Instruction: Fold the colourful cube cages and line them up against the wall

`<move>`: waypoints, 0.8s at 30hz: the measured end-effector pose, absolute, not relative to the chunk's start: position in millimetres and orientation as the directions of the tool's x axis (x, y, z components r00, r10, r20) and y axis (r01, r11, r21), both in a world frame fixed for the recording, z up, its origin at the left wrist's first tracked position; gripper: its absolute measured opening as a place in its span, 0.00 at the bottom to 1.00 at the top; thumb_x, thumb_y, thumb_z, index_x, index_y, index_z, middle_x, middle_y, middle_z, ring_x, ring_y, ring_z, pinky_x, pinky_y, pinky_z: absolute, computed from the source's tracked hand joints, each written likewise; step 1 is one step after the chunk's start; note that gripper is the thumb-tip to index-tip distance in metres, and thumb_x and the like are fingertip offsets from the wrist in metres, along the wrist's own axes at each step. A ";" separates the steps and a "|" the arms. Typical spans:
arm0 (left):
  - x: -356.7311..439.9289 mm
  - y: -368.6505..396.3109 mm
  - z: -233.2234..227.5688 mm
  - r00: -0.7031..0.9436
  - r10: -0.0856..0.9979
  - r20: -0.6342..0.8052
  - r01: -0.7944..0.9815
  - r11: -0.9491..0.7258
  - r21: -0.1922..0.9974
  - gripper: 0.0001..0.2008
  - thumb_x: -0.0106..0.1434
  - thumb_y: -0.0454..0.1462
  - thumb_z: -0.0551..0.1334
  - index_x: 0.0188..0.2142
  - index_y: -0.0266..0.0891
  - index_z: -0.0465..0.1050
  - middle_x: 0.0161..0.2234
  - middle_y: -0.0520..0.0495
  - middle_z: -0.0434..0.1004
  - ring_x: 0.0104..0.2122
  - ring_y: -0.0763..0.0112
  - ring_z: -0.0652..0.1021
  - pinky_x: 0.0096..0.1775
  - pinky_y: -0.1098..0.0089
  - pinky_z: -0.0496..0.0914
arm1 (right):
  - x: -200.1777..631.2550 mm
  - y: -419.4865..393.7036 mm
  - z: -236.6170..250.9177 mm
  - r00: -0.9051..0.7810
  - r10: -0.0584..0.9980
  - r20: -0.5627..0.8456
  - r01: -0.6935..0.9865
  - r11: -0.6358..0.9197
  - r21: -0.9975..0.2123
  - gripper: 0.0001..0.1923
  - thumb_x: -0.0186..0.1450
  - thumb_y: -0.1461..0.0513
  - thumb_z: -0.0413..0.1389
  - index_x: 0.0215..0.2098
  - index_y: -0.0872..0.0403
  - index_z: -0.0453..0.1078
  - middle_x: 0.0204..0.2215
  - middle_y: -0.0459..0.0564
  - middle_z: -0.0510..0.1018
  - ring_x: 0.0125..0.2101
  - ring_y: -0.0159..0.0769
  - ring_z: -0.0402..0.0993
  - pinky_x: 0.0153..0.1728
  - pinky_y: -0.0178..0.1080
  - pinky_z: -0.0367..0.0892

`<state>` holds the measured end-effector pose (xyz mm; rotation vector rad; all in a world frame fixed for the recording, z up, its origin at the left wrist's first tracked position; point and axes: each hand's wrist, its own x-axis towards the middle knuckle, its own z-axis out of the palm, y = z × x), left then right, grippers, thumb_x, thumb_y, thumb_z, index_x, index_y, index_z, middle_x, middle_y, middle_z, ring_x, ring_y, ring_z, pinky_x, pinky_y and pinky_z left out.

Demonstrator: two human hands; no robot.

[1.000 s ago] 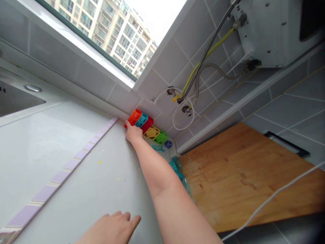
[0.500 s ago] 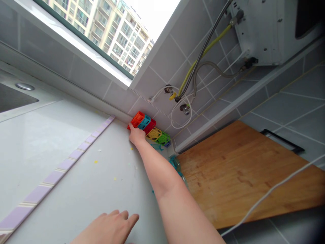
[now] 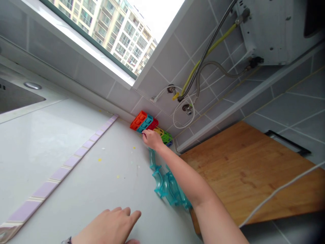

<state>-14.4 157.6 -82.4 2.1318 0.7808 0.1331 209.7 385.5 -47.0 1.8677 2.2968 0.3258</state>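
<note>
My right hand [image 3: 152,139] reaches to the back of the counter, beside a row of coloured plastic blocks. Its fingers are bent together at the front of the row, and what they hold, if anything, is hidden. A red-orange block [image 3: 138,119], a blue block [image 3: 145,123] and a dark red block [image 3: 153,125] stand side by side there. Beyond my hand are a yellow block [image 3: 159,131] and a green block [image 3: 166,137], partly covered. Clear teal plastic track pieces [image 3: 166,185] lie under my right forearm. Low in the view, my left hand [image 3: 110,225] hovers with fingers loosely extended, holding nothing.
A wooden board [image 3: 236,176] lies to the right. Purple-and-white edging strip [image 3: 68,162] crosses the pale counter [image 3: 83,196]. Hoses [image 3: 196,71] and a looped white cable [image 3: 184,125] hang along the tiled wall. The sink [image 3: 17,96] is at left, below the window.
My right hand has moved right along the row, from the red-orange block to near the dark red and yellow ones. More teal pieces show. My left hand has hardly moved.
</note>
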 end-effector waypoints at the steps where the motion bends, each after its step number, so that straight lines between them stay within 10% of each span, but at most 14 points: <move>1: -14.7 157.2 -80.7 0.801 0.573 -0.172 0.486 -0.455 0.746 0.19 0.65 0.46 0.57 0.50 0.42 0.77 0.44 0.35 0.81 0.45 0.49 0.81 0.49 0.56 0.73 | 222.4 380.4 -40.3 -0.182 0.983 0.003 0.947 0.175 0.269 0.17 0.74 0.60 0.47 0.55 0.50 0.73 0.50 0.54 0.79 0.50 0.42 0.76 0.49 0.38 0.67; 11: -12.4 156.0 -58.5 0.799 0.579 -0.163 0.486 -0.461 0.743 0.19 0.66 0.44 0.56 0.52 0.44 0.77 0.45 0.37 0.81 0.48 0.50 0.81 0.51 0.56 0.72 | 288.4 331.2 -36.9 0.044 0.993 -0.114 0.976 -0.018 0.218 0.12 0.70 0.53 0.55 0.39 0.51 0.77 0.38 0.51 0.84 0.40 0.39 0.80 0.34 0.33 0.65; 18: -7.2 155.1 -61.5 0.796 0.589 -0.135 0.498 -0.512 0.700 0.20 0.68 0.44 0.54 0.54 0.43 0.76 0.45 0.37 0.80 0.45 0.50 0.81 0.49 0.55 0.73 | 278.5 332.9 -52.7 0.091 0.994 -0.061 0.964 -0.073 0.256 0.21 0.64 0.65 0.59 0.56 0.51 0.68 0.46 0.56 0.81 0.45 0.46 0.79 0.39 0.38 0.67; 24: -16.0 160.1 -62.1 0.788 0.609 -0.093 0.501 -0.546 0.672 0.17 0.69 0.42 0.55 0.53 0.43 0.76 0.43 0.38 0.80 0.43 0.50 0.82 0.45 0.55 0.73 | 287.2 332.7 -56.1 0.039 0.998 -0.041 0.973 -0.028 0.228 0.08 0.67 0.65 0.56 0.42 0.52 0.76 0.47 0.56 0.77 0.46 0.43 0.78 0.43 0.38 0.67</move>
